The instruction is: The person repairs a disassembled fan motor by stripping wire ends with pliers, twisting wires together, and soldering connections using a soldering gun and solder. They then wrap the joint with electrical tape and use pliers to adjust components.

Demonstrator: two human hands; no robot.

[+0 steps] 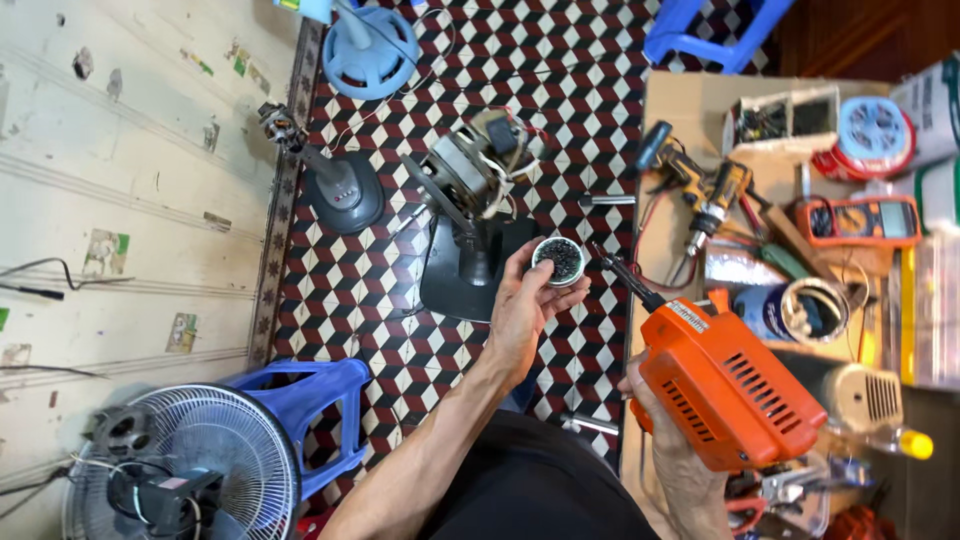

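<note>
1. The left hand (522, 305) is raised over the patterned tiled floor (340, 330), fingers curled around a small round tin (558, 260) with dark contents, pinched between thumb and fingertips with its open top facing the camera
2. The right hand (668, 440) grips the handle of an orange soldering gun (725, 385); most of that hand is hidden behind the gun's body, so only the wrist and part of the palm show
3. The gun's thin dark tip (607, 262) points up and left, ending just beside the tin's right edge; whether it touches the tin cannot be told
4. Just beyond the tin, a bare fan motor (465, 175) with loose wires sits on a dark stand (462, 275) on the floor
5. Further left stands a grey fan base (345, 190) and a blue fan part (370, 55)
6. A fan with a wire grille (200, 465) rests by a blue plastic stool (305, 395) at lower left
7. On the right, a cardboard sheet (680, 105) carries a yellow-and-black cordless drill (715, 200), an orange multimeter (860, 222) and a roll of tape (808, 310)
</note>
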